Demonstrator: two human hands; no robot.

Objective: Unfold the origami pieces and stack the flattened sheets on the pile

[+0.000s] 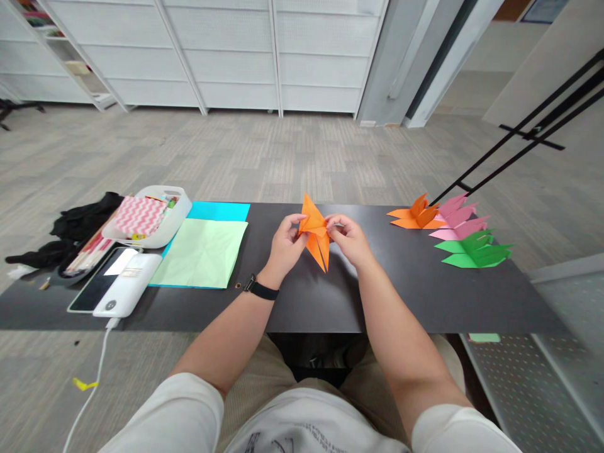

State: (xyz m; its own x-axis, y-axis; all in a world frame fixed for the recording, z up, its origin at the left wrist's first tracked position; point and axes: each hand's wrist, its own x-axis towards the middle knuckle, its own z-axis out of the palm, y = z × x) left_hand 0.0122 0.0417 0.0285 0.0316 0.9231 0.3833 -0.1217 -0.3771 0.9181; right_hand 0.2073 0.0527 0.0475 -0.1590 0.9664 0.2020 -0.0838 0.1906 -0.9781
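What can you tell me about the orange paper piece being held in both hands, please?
The orange folded paper is a partly folded origami piece of plain orange paper, creased into sharp points. One point stands upward and two narrow points hang down side by side. It is held upright above the dark table, near the middle, not resting on it. The left hand pinches its left side and the right hand pinches its right side at mid-height. Nothing else touches it.

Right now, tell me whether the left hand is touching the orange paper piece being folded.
Touching. The head view shows the left hand pinching the left edge of the orange folded paper with its fingertips, with the right hand gripping the opposite side.
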